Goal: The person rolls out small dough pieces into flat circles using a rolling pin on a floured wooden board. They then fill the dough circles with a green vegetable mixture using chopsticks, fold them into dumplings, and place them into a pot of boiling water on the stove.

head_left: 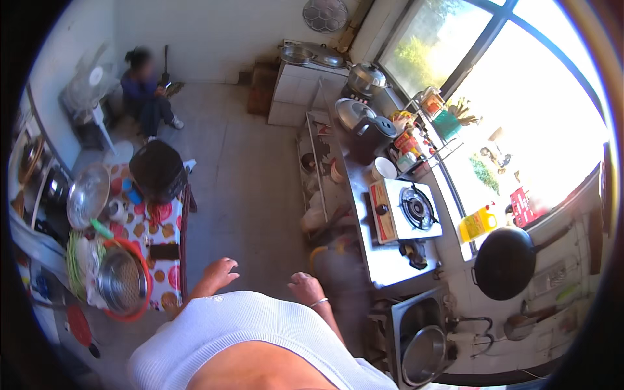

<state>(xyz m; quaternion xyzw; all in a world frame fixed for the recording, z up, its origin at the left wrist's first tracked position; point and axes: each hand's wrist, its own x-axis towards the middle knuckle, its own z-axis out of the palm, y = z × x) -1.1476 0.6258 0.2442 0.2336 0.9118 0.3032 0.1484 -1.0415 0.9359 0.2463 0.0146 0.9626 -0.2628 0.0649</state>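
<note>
My left hand [221, 273] hangs in front of my body with its fingers apart and nothing in them. It is nearest to the table with a patterned cloth [174, 276], which holds a steel colander [122, 282] in an orange-red basin [148, 286] and a dark flat object [164, 251]. My right hand [305, 288], a bracelet at its wrist, is in the air with loosely bent fingers and no object in it. To its right are the metal counter [389, 272] and the sink [409, 312], with a steel basin [424, 355] in the sink.
A gas stove [416, 207] sits on the counter, with a dark kettle [374, 135] farther back. A wok [506, 262] hangs on the right wall. On the table stand a black cooker [157, 170] and a steel bowl [88, 194]. A person [144, 94] sits at the far left beside a fan [91, 81].
</note>
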